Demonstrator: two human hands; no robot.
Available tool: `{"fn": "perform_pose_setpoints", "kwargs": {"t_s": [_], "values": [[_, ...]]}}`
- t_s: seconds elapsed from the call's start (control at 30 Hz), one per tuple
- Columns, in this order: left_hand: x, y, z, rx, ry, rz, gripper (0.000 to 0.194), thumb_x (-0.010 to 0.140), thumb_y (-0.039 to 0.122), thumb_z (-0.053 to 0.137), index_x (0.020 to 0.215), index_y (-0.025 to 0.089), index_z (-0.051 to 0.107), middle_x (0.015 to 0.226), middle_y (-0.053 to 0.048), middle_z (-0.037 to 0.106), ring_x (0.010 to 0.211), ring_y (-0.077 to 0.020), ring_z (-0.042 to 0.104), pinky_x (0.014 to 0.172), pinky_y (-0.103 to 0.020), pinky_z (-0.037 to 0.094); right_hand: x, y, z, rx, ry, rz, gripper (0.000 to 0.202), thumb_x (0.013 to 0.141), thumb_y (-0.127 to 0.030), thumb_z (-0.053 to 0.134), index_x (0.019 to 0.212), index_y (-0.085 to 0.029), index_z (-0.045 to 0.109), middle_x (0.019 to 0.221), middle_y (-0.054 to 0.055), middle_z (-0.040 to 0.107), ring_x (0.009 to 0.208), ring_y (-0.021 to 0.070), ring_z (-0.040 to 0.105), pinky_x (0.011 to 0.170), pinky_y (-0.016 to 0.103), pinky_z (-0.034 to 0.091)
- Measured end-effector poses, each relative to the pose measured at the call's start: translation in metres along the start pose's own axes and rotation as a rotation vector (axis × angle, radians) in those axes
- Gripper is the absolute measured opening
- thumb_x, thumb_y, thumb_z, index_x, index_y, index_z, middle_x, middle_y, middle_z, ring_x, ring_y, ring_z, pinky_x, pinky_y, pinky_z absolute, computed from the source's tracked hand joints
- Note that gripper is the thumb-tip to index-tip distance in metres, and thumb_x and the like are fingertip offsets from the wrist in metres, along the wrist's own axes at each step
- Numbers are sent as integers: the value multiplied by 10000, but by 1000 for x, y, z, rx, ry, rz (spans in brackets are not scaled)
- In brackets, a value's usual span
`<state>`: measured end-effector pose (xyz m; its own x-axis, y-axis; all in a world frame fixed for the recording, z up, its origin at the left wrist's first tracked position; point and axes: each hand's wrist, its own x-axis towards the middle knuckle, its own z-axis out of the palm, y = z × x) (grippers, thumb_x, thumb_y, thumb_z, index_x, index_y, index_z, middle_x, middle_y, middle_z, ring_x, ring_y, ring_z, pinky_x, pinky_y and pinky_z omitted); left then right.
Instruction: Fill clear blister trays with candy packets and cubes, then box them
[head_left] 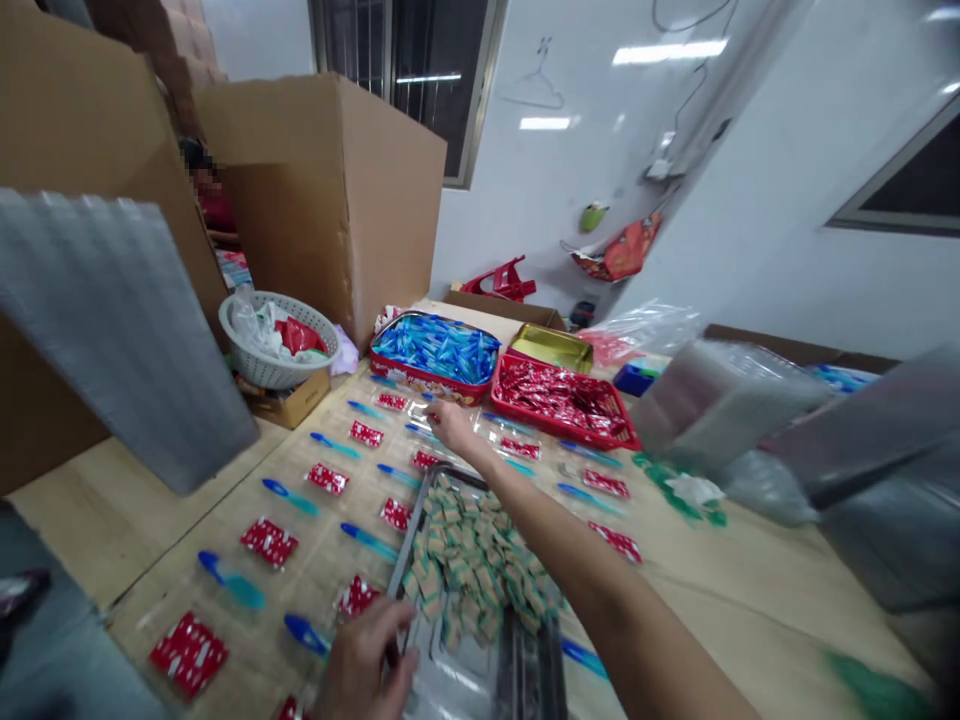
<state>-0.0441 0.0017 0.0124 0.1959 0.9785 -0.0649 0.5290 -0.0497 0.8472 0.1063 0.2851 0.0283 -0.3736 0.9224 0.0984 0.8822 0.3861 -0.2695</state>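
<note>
The metal tray (412, 535) is lying at two o'clock from my nearer left hand (366, 655), six o'clock from my right hand (450, 425), its long axis running roughly twelve-to-six; both hands are curling; whether they're gripping anything, I cannot tell.

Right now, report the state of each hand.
Left hand: loosely curled by the metal tray; contents unclear.
Right hand: fingers bent, beyond the tray; grip cannot be told.

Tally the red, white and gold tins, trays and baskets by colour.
Red: 2 (patterned tin, plastic basket)
White: 1 (perforated basket)
Gold: 1 (shallow tray)
Total: 4
</note>
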Motion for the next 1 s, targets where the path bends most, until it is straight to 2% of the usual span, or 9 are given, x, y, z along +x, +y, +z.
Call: {"fn": "perform_pose_setpoints", "kwargs": {"t_s": [0.1, 0.2, 0.3, 0.37, 0.5, 0.7, 0.8, 0.87, 1.0], "values": [[11, -3, -4, 170, 67, 31, 227, 781, 156, 460, 934, 202, 620, 927, -61, 633, 868, -201, 589, 803, -318, 461, -59, -7, -12, 74, 22, -48, 271, 865, -147, 451, 1025, -160, 669, 1026, 67, 686, 931, 163, 609, 807, 225, 423], [22, 2, -2, 331, 70, 54, 277, 762, 97, 435, 952, 184, 618, 1040, -80, 616, 993, -221, 550, 877, -341, 435, -132, -19, -15, 216, 62, -176, 226, 853, -140, 468, 939, -159, 677, 914, 57, 688, 856, 166, 599, 789, 260, 433], [29, 10, 4, 526, 75, 86, 296, 784, 81, 404, 968, 153, 624, 1081, -109, 594, 1051, -250, 491, 945, -394, 393, -192, -37, -10, 226, 68, -338, 256, 836, -115, 480, 1004, -183, 661, 1022, 70, 675, 1029, 217, 545, 939, 383, 371], [30, 16, 9, 643, 72, 94, 291, 790, 74, 394, 936, 135, 638, 1063, -128, 577, 1053, -268, 461, 944, -413, 381, -215, -50, -5, 159, 29, -395, 341, 815, -102, 492, 1117, -198, 618, 1152, 85, 637, 1196, 263, 447, 1046, 497, 239], [22, 19, 14, 739, 103, 83, 288, 781, 73, 415, 930, 139, 653, 1043, -138, 551, 1040, -274, 436, 908, -416, 375, -235, -67, 4, 81, -38, -378, 406, 817, -83, 459, 1190, -194, 573, 1189, 99, 620, 1338, 289, 298, 1091, 593, 27], [-3, 17, 15, 725, 55, 99, 187, 763, 128, 483, 814, 177, 656, 971, -94, 567, 992, -259, 458, 865, -395, 375, -264, -64, 10, 162, 13, -327, 364, 819, -43, 439, 1038, -246, 647, 1029, 23, 688, 1321, 236, 341, 1106, 567, 15], [-12, 18, 17, 709, 30, 111, 174, 791, 190, 487, 845, 187, 652, 963, -82, 571, 987, -252, 464, 884, -396, 366, -283, -56, 10, 233, 32, -329, 361, 813, -31, 449, 984, -262, 667, 999, 3, 700, 1312, 238, 359, 1106, 567, 35], [-15, 18, 19, 731, 37, 101, 169, 787, 206, 499, 872, 187, 644, 992, -84, 570, 1014, -262, 459, 908, -409, 355, -292, -51, 8, 283, 76, -310, 362, 809, -25, 451, 972, -263, 670, 1008, 3, 700, 1287, 249, 389, 1098, 571, 88], [-18, 17, 23, 788, 30, 60, 150, 771, 218, 515, 856, 179, 631, 1035, -96, 568, 1067, -293, 447, 931, -439, 334, -302, -43, 8, 381, 168, -184, 291, 810, -52, 483, 992, -194, 660, 1039, 71, 676, 1053, 240, 542, 947, 434, 393]]}}
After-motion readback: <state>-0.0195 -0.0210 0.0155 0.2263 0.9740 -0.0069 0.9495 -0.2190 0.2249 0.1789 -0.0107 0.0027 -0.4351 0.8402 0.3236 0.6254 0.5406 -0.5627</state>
